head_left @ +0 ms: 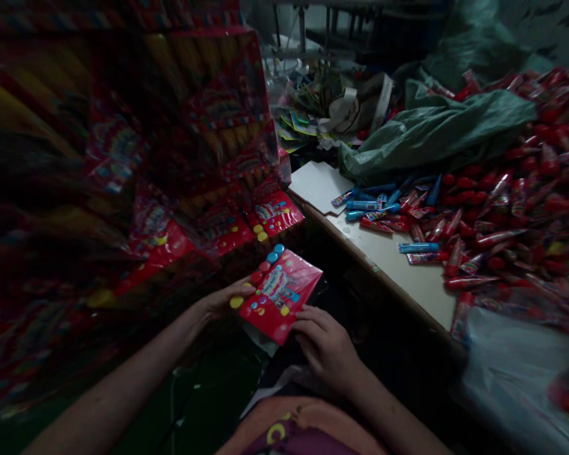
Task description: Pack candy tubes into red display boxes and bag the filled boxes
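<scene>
A red printed display box (284, 287) is held over my lap, tilted, between my two hands. Blue, red and yellow round caps (260, 272) stick out in a row along its left edge. My left hand (227, 297) grips the box at that capped side, its fingers partly hidden behind the caps. My right hand (322, 338) is closed on the box's lower right edge, with the thumb underneath out of sight.
Wrapped red boxes of the same print (227, 95) are stacked high at left. On the table (403, 278) at right lie a heap of red-capped tubes (502, 208), several blue tubes (370, 205), white card (317, 183), a green plastic sheet (436, 129) and a clear bag (516, 373).
</scene>
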A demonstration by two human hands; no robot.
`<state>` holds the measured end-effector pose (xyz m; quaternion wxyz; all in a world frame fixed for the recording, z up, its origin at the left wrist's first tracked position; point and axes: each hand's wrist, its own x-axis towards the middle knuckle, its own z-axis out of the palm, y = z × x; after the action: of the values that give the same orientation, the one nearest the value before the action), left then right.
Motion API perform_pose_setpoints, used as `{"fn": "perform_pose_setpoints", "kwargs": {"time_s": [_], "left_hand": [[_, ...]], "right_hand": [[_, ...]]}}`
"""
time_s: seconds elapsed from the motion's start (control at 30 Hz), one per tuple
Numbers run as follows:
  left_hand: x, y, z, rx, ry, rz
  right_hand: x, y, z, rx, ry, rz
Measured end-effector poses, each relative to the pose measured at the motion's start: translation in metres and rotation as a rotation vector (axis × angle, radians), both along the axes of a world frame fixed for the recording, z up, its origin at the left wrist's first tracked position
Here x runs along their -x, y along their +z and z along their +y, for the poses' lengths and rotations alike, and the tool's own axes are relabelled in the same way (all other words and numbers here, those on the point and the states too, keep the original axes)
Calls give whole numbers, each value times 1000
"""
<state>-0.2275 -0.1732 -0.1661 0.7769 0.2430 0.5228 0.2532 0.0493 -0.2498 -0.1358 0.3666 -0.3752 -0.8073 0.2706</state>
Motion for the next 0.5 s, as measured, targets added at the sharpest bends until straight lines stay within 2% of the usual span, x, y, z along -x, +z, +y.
{"fn": "perform_pose_setpoints", "kwargs": {"time_s": [0.1, 0.23, 0.37, 0.5], "left_hand": [[27, -36, -25, 61, 34, 110], [43, -93, -43, 125, -12, 287], [44, -141, -38, 106, -149, 299], [40, -176, -16, 101, -220, 308]], "right_hand": [[6, -19, 11, 118, -50, 19], [2, -33, 13, 200, -102, -12], [-13, -36, 6, 307, -165, -71], [-27, -40, 0, 405, -257, -124]]}}
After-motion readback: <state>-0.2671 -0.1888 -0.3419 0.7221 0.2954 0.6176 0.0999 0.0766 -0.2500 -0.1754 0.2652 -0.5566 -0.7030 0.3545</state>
